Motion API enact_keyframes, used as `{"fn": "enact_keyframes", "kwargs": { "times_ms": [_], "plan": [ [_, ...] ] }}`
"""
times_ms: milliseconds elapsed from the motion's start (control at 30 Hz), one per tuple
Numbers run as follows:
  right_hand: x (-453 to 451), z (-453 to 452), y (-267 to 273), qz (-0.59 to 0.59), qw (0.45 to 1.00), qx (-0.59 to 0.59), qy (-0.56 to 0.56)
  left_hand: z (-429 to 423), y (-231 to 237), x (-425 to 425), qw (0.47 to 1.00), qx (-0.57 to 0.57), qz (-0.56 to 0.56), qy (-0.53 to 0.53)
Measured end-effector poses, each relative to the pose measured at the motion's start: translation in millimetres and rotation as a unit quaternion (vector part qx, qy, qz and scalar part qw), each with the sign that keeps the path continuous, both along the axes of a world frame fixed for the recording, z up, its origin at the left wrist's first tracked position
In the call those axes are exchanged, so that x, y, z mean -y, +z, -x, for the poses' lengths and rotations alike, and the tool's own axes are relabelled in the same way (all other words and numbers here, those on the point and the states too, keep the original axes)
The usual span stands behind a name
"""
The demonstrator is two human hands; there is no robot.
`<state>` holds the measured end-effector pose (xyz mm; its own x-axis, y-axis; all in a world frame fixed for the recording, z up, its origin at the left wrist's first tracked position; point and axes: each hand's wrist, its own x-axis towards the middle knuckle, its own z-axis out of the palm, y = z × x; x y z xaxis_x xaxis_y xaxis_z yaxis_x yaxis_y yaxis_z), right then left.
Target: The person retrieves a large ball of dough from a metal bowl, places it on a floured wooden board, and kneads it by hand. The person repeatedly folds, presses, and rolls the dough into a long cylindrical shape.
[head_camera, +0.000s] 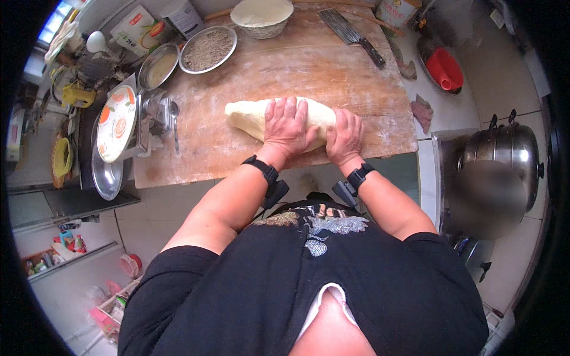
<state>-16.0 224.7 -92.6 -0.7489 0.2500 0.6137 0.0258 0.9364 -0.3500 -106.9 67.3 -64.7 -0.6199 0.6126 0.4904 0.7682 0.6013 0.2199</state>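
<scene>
A thick, pale log of dough (247, 117) lies across a floured wooden board (285, 66), close to its front edge. Its left end tapers to a blunt tip. My left hand (287, 124) presses on the middle of the dough, fingers pointing away from me and thumb towards the right. At the right end, my right hand (346, 135) curves over the dough with its fingers bent. Both palms are in contact with it, and the underside of the dough is hidden. Each wrist wears a black strap.
A cleaver (352, 36) lies at the board's back right. Along the back left stand a bowl of flour (262, 20), a bowl of brown crumbly filling (208, 50) and a metal bowl (158, 71). A spoon (175, 127) and a patterned plate (116, 124) are leftward; a steel pot (503, 147) stands right.
</scene>
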Motion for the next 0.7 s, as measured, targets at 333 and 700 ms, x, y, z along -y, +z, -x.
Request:
{"fn": "enact_keyframes", "kwargs": {
  "times_ms": [333,700],
  "plan": [
    [-37.2,78.1,-2.6,0.074,0.992,0.086,-0.062,90.9,-2.2,-54.5,0.999,0.020,0.043,0.010],
    [-57.3,115.7,67.6,0.166,0.932,0.321,0.004,128.7,66.0,-42.7,0.954,0.266,0.130,-0.051]
  ]
}}
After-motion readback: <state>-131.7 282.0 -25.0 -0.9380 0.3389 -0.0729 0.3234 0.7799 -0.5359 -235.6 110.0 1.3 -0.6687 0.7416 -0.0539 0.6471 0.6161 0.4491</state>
